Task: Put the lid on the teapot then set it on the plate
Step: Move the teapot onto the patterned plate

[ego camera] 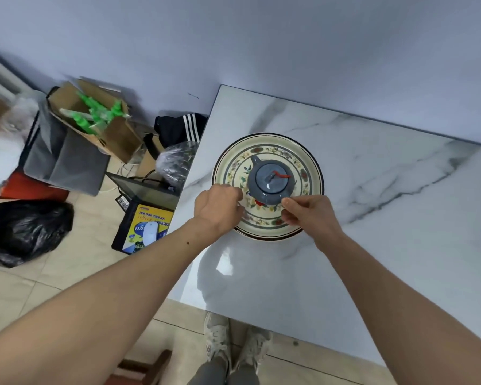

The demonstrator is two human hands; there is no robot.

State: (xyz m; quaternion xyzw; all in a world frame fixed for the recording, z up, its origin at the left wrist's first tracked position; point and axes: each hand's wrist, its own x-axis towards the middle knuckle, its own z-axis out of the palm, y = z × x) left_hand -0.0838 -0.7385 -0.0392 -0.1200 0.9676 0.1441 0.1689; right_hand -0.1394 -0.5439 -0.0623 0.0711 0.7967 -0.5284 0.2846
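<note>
Teapot (270, 181), lid (271, 177) on, sits on plate (311, 168), spout toward far-left; both hands' grip loosely curled, grasping nothing

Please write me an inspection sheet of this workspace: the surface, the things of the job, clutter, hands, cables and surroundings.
Surface: white marble-pattern table, glossy, bare apart from the plate.
Job's things: grey teapot stands in the middle of the floral plate; lid is on it, with a red cord at the knob.
Clutter: nothing seen on the table.
Hands: left hand and right hand are at the near side of the teapot; whether either grip touches it cannot be told.
Cables: a dark cable lies on the floor by the black box.
Surroundings: cardboard box with green items, grey bag, black plastic bag, tiled floor.
</note>
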